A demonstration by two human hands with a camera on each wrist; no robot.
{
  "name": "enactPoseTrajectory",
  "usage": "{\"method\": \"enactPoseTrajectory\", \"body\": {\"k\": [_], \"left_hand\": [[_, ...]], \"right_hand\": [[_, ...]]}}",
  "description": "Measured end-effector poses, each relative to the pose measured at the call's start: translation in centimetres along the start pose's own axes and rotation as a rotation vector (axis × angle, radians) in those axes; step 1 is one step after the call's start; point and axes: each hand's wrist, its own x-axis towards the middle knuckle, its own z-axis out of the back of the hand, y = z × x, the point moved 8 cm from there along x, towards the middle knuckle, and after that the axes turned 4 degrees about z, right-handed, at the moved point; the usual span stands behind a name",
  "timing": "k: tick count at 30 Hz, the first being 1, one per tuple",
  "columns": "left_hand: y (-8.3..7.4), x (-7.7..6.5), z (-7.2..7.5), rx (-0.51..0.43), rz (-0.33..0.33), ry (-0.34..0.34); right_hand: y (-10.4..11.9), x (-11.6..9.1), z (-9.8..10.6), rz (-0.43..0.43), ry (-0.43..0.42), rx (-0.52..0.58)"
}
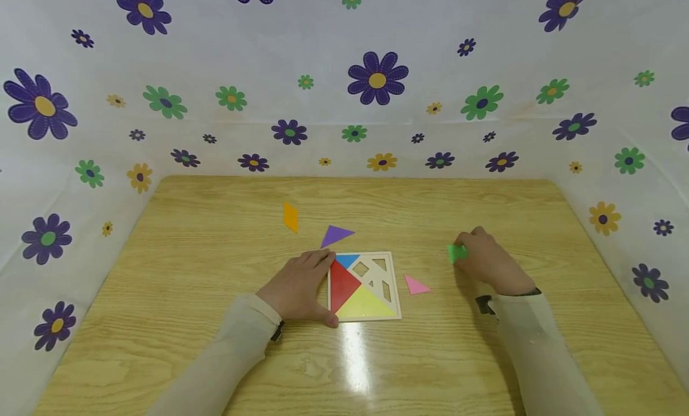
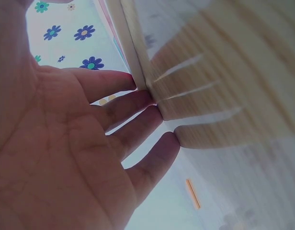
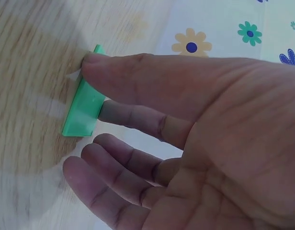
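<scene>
A wooden tangram board (image 1: 390, 269) lies on the table, with a red triangle (image 1: 341, 286), a yellow triangle (image 1: 365, 305) and a blue triangle (image 1: 347, 260) seated in it; several cutouts at its right show wood. My left hand (image 1: 298, 287) rests along the board's left side, fingers extended, fingertips (image 2: 138, 82) right at its edge in the left wrist view. Off to the right, my right hand (image 1: 492, 263) pinches a green tangram piece (image 3: 83, 112) between thumb and index finger, close over the tabletop. The other fingers curl loosely beside it.
Behind the board lie a purple triangle (image 1: 336, 235) and, farther left, an orange parallelogram (image 1: 290, 217). A pink triangle (image 1: 416, 284) sits just right of the board. White flowered cloth (image 1: 323, 105) walls the wooden table (image 1: 215, 368) at the back and sides.
</scene>
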Motion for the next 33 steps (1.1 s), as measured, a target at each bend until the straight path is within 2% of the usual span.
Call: {"method": "enactPoseTrajectory", "body": {"k": [9,33], "left_hand": [[0.06,-0.06,-0.13,0.000,0.006,0.008],[0.06,0.07,-0.18,-0.002,0.004,0.010]], "right_hand": [[-0.12,0.06,0.04,0.023,-0.033,-0.031],[-0.04,-0.11,0.29,0.019,-0.040,-0.057]]}}
